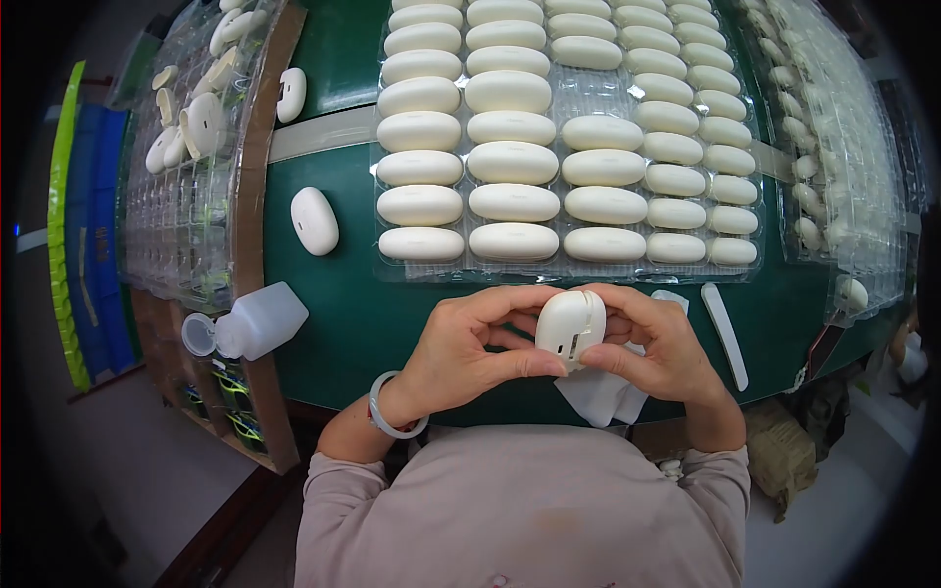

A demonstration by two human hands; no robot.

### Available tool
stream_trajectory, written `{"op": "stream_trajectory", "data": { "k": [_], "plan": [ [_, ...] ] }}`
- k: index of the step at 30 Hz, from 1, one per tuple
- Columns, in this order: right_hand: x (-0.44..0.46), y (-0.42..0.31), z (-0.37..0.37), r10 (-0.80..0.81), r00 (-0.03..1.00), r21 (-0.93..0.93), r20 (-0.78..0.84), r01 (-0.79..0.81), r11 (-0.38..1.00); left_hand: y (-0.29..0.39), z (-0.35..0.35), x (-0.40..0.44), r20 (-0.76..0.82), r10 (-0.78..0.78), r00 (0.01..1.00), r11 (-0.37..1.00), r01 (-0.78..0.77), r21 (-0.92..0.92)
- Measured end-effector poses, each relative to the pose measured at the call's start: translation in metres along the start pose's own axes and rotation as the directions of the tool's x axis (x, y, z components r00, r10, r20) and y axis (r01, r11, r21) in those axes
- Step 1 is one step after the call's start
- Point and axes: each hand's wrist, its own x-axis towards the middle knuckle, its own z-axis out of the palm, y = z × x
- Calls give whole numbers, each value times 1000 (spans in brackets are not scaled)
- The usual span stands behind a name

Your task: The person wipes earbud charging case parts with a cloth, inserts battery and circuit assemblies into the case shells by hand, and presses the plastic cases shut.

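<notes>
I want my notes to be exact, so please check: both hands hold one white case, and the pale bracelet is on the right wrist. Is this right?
Not quite: in the head view, the pale bracelet is on the left wrist, not the right. The left hand and right hand do hold one white case.

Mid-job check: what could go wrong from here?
The case, held up between the left hand and right hand, might slip and drop if either grip loosens.
The bottle, off to the left of the left hand, might get knocked by a wide sideways move.
The bangle might catch the filled tray if the left hand reaches over it.
</notes>
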Motion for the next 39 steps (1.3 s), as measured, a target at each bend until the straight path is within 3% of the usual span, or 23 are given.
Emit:
{"op": "stream_trajectory", "data": {
  "k": [4, 7, 9, 11, 15, 18, 19, 22, 25, 28, 31, 34, 37, 39],
  "plan": [
    [3, 3, 4, -49, 998, -119, 33, 53, 991, -3, 3, 2, -38, 112, 993, 986, -106, 133],
    [4, 9, 15, -114, 991, -123, -67, 105, 987, -1, 6, 3, -78, 232, 969, 939, -203, 279],
    [4, 8, 18, -293, 950, -315, -111, 246, 917, 2, 8, 3, -69, 328, 942, 864, -270, 425],
    [10, 10, 20, -558, 821, -549, -118, 415, 726, -7, 5, 0, 3, 437, 900, 774, -378, 508],
    [11, 24, 12, -814, 578, -797, 66, 521, 306, 1, 9, -2, 151, 412, 899, 825, -438, 356],
    [7, 21, 13, -858, 501, -825, 115, 529, 198, -16, 14, -4, 81, 401, 913, 915, -394, -85],
    [8, 20, 14, -876, 462, -830, 137, 537, 153, -18, 9, -3, 160, 414, 896, 910, -402, -102],
    [5, 26, 13, -912, 387, -824, 139, 555, 110, -12, 15, -2, 89, 398, 913, 875, -349, -334],
    [2, 25, 13, -918, 365, -807, 157, 584, 94, -10, 13, -2, 93, 386, 918, 881, -337, -332],
    [-1, 25, 11, -911, 332, -820, 245, 572, -12, -8, 11, -3, 114, 417, 902, 890, -380, -252],
    [-3, 33, 16, -940, 229, -878, 252, 463, -123, -8, 9, -3, 140, 447, 883, 880, -407, -244],
    [-5, 37, 19, -934, 247, -917, 258, 367, -156, -6, 7, -2, 169, 428, 888, 893, -388, -227],
    [-4, 34, 20, -941, 226, -916, 251, 369, -156, -4, 12, -5, 145, 306, 941, 900, -236, -367],
    [-6, 29, 15, -904, 289, -888, 316, 425, -175, 2, 5, -3, 202, 282, 938, 959, -271, -83]
  ]
}}
